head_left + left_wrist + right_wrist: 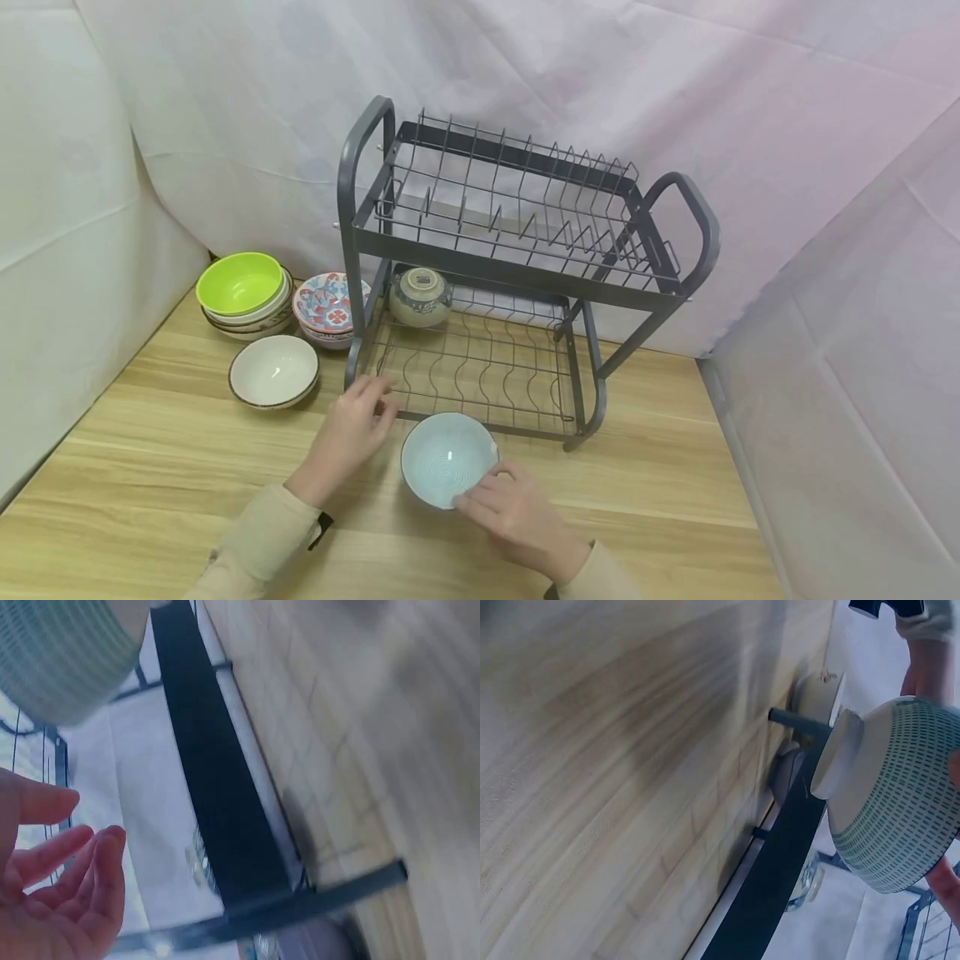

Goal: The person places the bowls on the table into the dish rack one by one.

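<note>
Head view: your right grip (517, 517) grasps the pale blue bowl (448, 458) at its near rim, fingers curled on the edge, forearm coming in from the lower right. The bowl sits tilted just above the wooden surface (675, 467), directly in front of the dish rack (517, 275). Your left grip (352, 429) is released, fingers relaxed and spread, just left of the bowl and near the rack's lower front rail. Count: one bowl in hand, one small bowl (420, 296) lying in the rack's lower tier, one white bowl (273, 371) alone on the surface, a green-topped stack (243, 292), a patterned stack (330, 308). The rack is grey metal wire, two tiers.

Left wrist view: your left grip (52, 892) is open, holding nothing; the ribbed bowl (60, 660) is above it, the dark rack rail (217, 795) beside it.

Right wrist view: the bowl (900, 802) shows a ridged, green-checked outside and a plain unglazed foot, clear of the wood-grain surface (615, 765).
</note>
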Demonstrator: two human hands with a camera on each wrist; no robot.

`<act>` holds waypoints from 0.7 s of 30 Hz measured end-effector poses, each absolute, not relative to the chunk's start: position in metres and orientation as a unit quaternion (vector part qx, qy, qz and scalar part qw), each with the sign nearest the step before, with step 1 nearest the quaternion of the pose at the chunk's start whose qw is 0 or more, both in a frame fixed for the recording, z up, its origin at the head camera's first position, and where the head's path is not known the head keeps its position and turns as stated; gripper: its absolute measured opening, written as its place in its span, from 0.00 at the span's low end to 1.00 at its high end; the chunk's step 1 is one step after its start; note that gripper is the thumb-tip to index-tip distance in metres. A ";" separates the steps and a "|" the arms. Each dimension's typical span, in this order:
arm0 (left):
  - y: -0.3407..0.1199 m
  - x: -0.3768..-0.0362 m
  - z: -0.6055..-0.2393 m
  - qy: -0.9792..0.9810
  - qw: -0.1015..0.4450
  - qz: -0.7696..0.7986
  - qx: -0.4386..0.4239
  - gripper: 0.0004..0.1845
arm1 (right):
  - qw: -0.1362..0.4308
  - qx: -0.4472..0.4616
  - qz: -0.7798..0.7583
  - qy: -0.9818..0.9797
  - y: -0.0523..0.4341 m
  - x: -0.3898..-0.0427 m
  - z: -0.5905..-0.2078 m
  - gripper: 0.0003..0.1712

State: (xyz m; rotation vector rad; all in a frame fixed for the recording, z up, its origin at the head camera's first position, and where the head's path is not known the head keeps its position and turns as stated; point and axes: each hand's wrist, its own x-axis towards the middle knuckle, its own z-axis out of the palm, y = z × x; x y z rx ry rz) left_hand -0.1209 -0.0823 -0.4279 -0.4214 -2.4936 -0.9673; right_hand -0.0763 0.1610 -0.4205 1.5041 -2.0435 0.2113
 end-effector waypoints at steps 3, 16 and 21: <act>-0.093 -0.128 -0.428 -0.902 0.252 -0.330 -0.119 0.17 | 0.294 0.547 0.113 -0.775 0.164 -0.083 -0.420 0.17; -0.117 -0.145 -0.437 -0.892 0.302 -0.330 -0.071 0.14 | 0.265 0.440 0.337 -0.789 0.170 -0.109 -0.418 0.08; -0.116 -0.146 -0.436 -0.896 0.299 -0.322 -0.062 0.12 | 0.216 0.357 0.449 -0.790 0.170 -0.118 -0.421 0.13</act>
